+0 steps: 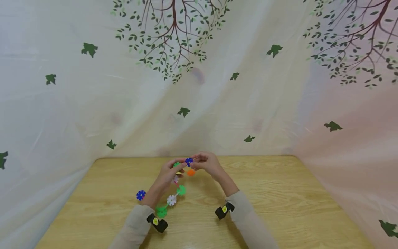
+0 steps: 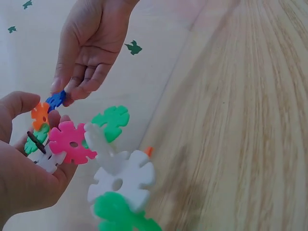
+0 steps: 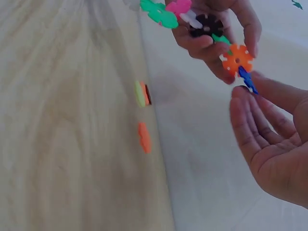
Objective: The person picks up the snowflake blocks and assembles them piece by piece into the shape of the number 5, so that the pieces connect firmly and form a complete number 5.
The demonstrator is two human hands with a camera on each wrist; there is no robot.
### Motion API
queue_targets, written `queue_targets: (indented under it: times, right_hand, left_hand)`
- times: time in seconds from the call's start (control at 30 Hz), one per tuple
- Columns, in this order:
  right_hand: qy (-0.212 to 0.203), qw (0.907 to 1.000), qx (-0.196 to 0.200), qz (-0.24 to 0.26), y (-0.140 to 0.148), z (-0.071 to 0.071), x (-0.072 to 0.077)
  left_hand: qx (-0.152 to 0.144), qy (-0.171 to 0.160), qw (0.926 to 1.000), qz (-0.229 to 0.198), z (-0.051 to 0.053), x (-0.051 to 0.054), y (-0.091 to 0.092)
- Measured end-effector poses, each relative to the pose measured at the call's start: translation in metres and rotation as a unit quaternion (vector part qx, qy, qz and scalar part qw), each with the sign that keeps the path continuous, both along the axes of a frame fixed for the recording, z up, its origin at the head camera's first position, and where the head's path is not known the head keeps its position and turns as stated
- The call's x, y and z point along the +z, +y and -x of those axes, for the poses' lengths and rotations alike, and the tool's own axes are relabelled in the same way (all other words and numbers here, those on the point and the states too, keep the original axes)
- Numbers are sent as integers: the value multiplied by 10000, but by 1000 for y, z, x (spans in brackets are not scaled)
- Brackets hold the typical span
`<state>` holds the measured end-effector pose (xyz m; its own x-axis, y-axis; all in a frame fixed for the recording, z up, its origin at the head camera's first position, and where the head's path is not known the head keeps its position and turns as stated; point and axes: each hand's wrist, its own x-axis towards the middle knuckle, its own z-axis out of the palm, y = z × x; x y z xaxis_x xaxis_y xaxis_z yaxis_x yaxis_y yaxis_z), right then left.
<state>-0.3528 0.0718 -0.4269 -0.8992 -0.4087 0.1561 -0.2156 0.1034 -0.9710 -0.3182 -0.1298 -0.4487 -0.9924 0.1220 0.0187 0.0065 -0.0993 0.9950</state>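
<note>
My left hand (image 1: 167, 174) holds a chain of plastic snowflake discs near its far end. In the left wrist view, the chain shows an orange disc (image 2: 40, 115), a pink disc (image 2: 72, 142), white discs (image 2: 126, 179) and green discs (image 2: 115, 121). A black disc (image 3: 208, 26) sits among the left fingers in the right wrist view. Between thumb and fingertips, my right hand (image 1: 209, 165) pinches a blue disc (image 3: 247, 80), which meets the edge of the orange one. The chain's near part trails over the left forearm's inner side, down to a green disc (image 1: 161, 211).
A loose orange disc (image 3: 144, 137) lies on the wooden table (image 1: 280, 193), near a few pale green, orange and dark discs (image 3: 143, 94). Left of the left wrist is another blue disc (image 1: 141, 195). A printed curtain (image 1: 211, 103) hangs behind the table.
</note>
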Motion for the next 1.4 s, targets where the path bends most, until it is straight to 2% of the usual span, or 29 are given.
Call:
queue_targets:
  times: [0.13,0.3,0.5,0.6,0.73,0.97,1.13,1.23,1.4]
  right_hand:
    - [48,9958,292,-862,2,8,6]
    - [8,9786,711,-1929,1,23,0]
    - [200,9573,888,-2745,-4,37,-15]
    - [495,9473,946,-3022,-7,42,-21]
    - [880,9383,961,-3202,-12,46,-28]
    - [840,9379,871,-3251,-15,45,-32]
    - [853,9375,902,-3251,-11,45,-34]
    - [730,9436,849,-3116,-9,44,-33]
    - [527,9614,692,-2611,-4,40,-34]
  left_hand:
    - [354,-48,9992,-179,0,-1,-4]
    - [570,-151,9974,-417,3,-1,-6]
    - [481,-87,9977,-467,7,2,-7]
    - [397,-81,9981,-474,7,3,-7]
    - [332,-101,9980,-538,7,3,-7]
    - [248,-178,9970,-716,4,0,-6]
    - [121,-197,9974,-680,3,-1,-5]
    - [88,-201,9978,-622,4,-2,-5]
    - [155,-256,9972,-687,5,-2,-7]
